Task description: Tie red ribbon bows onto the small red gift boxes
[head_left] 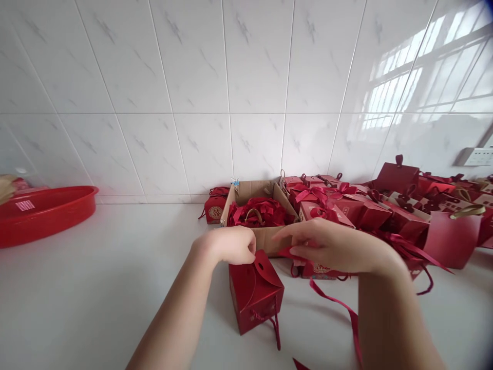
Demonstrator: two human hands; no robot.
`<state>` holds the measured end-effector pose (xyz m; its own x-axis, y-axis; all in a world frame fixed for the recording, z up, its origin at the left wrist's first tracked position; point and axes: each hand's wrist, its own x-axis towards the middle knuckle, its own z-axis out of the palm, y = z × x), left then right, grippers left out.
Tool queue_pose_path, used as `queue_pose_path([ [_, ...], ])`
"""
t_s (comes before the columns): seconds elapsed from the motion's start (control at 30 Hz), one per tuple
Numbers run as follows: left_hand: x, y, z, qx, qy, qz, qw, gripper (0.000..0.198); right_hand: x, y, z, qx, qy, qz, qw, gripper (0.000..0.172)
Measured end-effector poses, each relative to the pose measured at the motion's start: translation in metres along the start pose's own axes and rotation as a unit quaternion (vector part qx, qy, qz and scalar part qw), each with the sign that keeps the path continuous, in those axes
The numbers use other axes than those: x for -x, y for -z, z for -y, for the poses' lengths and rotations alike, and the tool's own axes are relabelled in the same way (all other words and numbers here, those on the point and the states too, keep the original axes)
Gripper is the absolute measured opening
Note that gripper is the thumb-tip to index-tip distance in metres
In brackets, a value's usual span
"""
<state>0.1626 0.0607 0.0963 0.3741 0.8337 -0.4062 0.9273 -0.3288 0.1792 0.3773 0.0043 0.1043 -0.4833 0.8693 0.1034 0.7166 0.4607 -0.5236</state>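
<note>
A small red gift box point(254, 298) stands in front of me, with curved top flaps, a dark round hole in the lid and a twisted cord hanging down its front. My left hand point(235, 245) is at the box's upper left edge, its fingers curled; what they grip, if anything, is hidden. To the right of the lid, my right hand point(327, 245) pinches a red ribbon between thumb and fingers. The ribbon's long tail point(339, 304) trails across the white counter beneath that hand and passes behind my right forearm.
An open cardboard box point(265, 239) of red ribbons sits just behind the gift box. Many red gift boxes point(372, 213) crowd the right side, some with bows. One small red box point(214, 208) stands by the tiled wall. A red plastic basin point(73, 209) is at far left.
</note>
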Motion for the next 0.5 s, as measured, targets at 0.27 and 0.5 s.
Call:
queue_pose_path([
  [0.27,-0.001,0.000,0.001,-0.011,-0.039,-0.017,0.999,0.030,-0.037,-0.024,-0.016,-0.024,-0.024,0.113,0.993,0.034],
  [0.5,-0.005,-0.002,-0.001,-0.039,-0.066,0.001,0.997,0.027,-0.047,-0.030,-0.014,-0.023,-0.006,0.131,0.991,0.037],
])
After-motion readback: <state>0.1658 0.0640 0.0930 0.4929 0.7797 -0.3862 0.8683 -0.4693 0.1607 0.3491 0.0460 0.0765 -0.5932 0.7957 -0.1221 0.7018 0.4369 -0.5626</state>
